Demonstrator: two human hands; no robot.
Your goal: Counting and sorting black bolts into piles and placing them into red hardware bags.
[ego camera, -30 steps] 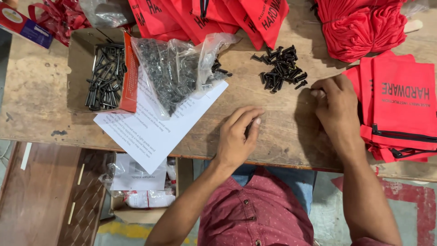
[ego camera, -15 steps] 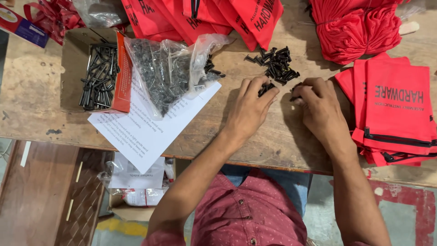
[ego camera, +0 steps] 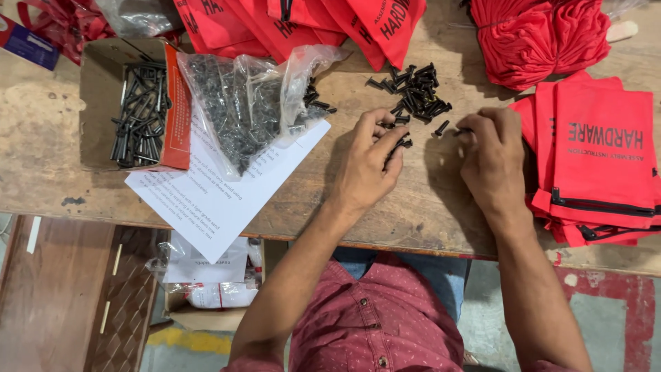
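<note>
Spanning the frame: wooden bench (ego camera: pixel 427 200), scuffed; everything lies on it
Pouches: red zip pouches (ego camera: pixel 599 165) stacked just right of the right hand; more fanned along the far edge
Paper: white printed sheet (ego camera: pixel 213 200) under the clear bag (ego camera: pixel 248 103) of dark screws
Box: open carton (ego camera: pixel 134 103) of long black bolts, far left
Screws: loose black pile (ego camera: pixel 413 93) just beyond both hands
Left hand: (ego camera: pixel 368 165) fingers curled, pinching a few screws from the pile's near edge
Right hand: (ego camera: pixel 492 162) thumb and fingertips closed on one screw; hands near, not touching
</note>
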